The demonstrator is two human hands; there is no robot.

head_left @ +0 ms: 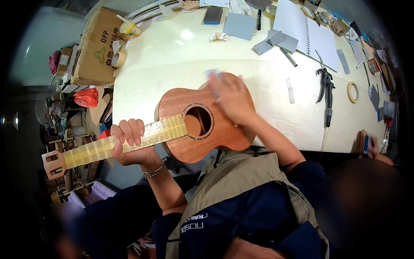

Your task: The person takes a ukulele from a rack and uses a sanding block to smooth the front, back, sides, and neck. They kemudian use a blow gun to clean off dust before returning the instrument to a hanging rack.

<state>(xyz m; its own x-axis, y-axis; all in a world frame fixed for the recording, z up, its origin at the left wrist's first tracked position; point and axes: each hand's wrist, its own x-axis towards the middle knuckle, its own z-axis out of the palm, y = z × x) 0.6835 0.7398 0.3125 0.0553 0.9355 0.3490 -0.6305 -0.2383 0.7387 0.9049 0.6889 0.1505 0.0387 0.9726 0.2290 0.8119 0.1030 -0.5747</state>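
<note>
A pale, glossy table [151, 71] is strewn with a spiral notebook [290, 21], a tape roll [349, 91] and a black air gun [329, 94]; a cardboard box [92, 54] is set at left. Over the near edge, 1 curvy, brown wooden guitar [179, 146] is held. Its neck, covered in shiny yellow strips [99, 151], is wrapped by the left hand's [131, 144] curled fingers. The right hand [233, 100] is blurred over the body; finger spread and any grip on the pale piece [212, 73] cannot be told.
</note>
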